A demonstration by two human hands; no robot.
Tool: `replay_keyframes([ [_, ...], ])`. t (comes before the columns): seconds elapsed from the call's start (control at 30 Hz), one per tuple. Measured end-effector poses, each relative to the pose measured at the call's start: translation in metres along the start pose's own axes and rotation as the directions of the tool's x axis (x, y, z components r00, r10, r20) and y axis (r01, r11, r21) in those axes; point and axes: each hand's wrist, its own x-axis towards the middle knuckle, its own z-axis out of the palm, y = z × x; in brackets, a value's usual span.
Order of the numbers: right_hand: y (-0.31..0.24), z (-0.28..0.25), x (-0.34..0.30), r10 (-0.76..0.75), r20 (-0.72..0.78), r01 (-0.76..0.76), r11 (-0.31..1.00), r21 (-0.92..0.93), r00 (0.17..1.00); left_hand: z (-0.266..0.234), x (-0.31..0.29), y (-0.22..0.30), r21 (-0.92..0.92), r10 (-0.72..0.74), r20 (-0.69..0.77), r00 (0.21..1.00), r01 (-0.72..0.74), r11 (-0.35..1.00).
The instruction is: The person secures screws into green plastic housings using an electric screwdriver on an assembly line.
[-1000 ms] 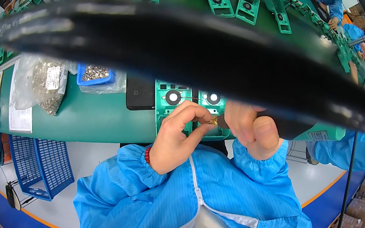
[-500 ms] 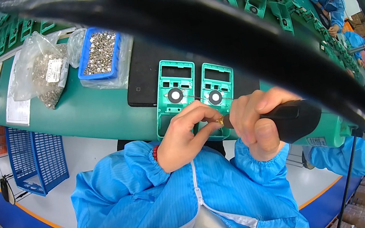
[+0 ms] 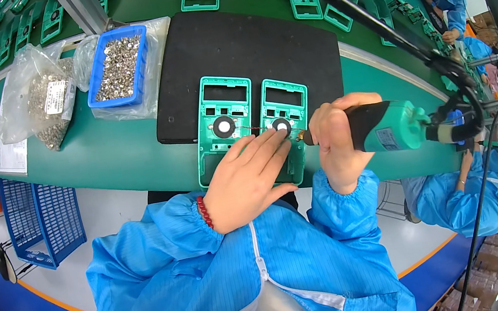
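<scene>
Two green plastic housings lie side by side at the front of a black mat (image 3: 242, 43): a left housing (image 3: 204, 156) and a right housing (image 3: 299, 168). Each carries a round black speaker with a pale centre, the left speaker (image 3: 224, 127) and the right speaker (image 3: 281, 126), with thin wire between them. My left hand (image 3: 243, 180) lies flat, fingers stretched over the right housing, fingertips at its speaker. My right hand (image 3: 338, 140) grips a green and black electric screwdriver (image 3: 393, 124), held sideways. Its brassy tip (image 3: 302, 138) points left at the right housing's edge; exact contact is unclear.
Left of the mat stand a blue bin (image 3: 143, 64) of small metal parts and a clear bag (image 3: 28, 94) of similar parts. A blue basket (image 3: 41, 222) sits below the table's left edge. A black cable (image 3: 363, 9) hangs across the right. Co-workers (image 3: 463, 201) are nearby.
My left fingers, pinched at the screwdriver tip before, now lie spread over the right housing. The screwdriver's tip has shifted slightly up in view. The black bar crossing the view has swung up and right.
</scene>
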Motion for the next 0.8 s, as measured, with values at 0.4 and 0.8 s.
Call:
replay_keyframes([
  [0.4,0.030,-0.003,0.007,-0.167,0.141,0.189,0.969,-0.157,0.976,0.008,-0.002,-0.003,0.146,-0.009,0.091,0.996,-0.004,0.989],
  [0.8,0.033,-0.007,0.008,0.011,0.099,-0.011,1.000,-0.009,0.995,0.009,0.000,-0.003,0.144,0.001,0.077,0.997,-0.012,0.989],
])
